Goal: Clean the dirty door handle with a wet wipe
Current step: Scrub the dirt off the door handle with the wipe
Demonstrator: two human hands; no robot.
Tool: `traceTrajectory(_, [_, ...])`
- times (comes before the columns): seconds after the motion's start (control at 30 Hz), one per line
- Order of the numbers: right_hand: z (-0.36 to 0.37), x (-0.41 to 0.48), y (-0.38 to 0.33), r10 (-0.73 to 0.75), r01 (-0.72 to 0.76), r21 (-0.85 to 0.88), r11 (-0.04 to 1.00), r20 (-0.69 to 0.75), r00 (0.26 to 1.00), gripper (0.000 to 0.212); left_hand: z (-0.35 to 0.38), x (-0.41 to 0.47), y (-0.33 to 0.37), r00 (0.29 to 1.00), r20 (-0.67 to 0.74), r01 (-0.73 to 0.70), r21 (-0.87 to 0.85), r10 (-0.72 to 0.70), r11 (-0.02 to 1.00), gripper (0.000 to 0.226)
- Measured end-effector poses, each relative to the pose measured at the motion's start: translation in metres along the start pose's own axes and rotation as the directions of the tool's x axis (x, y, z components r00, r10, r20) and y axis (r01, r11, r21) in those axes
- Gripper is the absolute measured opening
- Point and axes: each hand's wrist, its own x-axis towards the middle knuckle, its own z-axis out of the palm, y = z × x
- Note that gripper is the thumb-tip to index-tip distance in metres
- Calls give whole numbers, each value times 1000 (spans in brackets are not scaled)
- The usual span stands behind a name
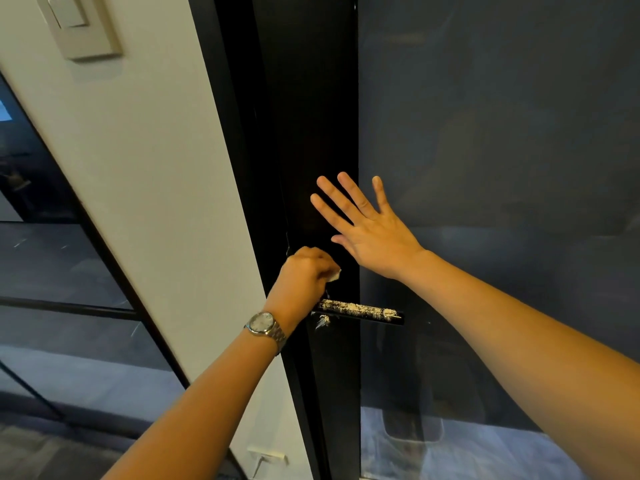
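Note:
A black lever door handle [360, 311] juts right from the black door frame [311, 133], speckled along its top with pale beige dirt. A smear of the same dirt [322, 321] marks the frame just below the handle's base. My left hand [304, 277], with a metal watch on the wrist, is closed on a small crumpled wet wipe [335, 274] whose pale edge peeks out at the knuckles; it sits just above the handle's left end. My right hand [367, 230] lies flat with fingers spread against the door, above the handle.
A white wall strip [145, 202] with a light switch plate [79, 26] runs left of the frame. Dark glass panels [502, 168] fill the door on the right and a partition at far left. A white socket [268, 457] sits low on the wall.

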Motion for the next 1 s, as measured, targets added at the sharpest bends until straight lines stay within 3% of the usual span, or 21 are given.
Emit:
traceTrajectory(0.1, [-1, -1, 0, 5, -5, -8, 1000, -13, 1000, 60, -3, -3, -9, 974, -132, 168, -108, -182, 980, 17])
traceTrajectory(0.17, [-1, -1, -1, 6, -6, -3, 1000, -22, 1000, 60, -1, -11, -13, 944, -150, 281, -98, -293, 955, 20])
traceTrajectory(0.3, [0, -1, -1, 6, -7, -15, 1000, -14, 1000, 61, 1, -9, -18, 986, -36, 168, 63, -166, 984, 22])
traceTrajectory(0.4, [0, -1, 0, 6, -6, 6, 1000, -14, 1000, 62, -4, -4, -22, 992, -30, 123, 11, -123, 992, 19])
traceTrajectory(0.47, [0, 0, -1, 3, -3, 0, 1000, -19, 1000, 62, -4, -13, -18, 957, -100, 259, -126, -272, 958, 19])
traceTrajectory(0.53, [0, 0, -1, 3, -3, 0, 1000, -11, 1000, 62, 4, -21, -12, 894, -99, 408, -217, -436, 887, 20])
traceTrajectory(0.6, [-1, -1, -1, 3, -3, -12, 1000, -12, 1000, 62, 12, -22, -12, 855, -71, 484, -247, -514, 839, 21])
traceTrajectory(0.73, [-2, 0, -2, 5, -5, -10, 1000, -19, 1000, 61, 4, -12, -16, 878, -49, 461, -182, -477, 868, 21])
traceTrajectory(0.9, [-1, -1, -1, 2, -3, -25, 1000, -16, 1000, 61, -1, -6, -3, 972, -119, 186, -123, -201, 975, 14])
traceTrajectory(1.0, [-2, -1, -2, 8, -8, -17, 1000, -12, 1000, 60, 2, -10, -16, 979, -115, 164, -62, -170, 985, 9])
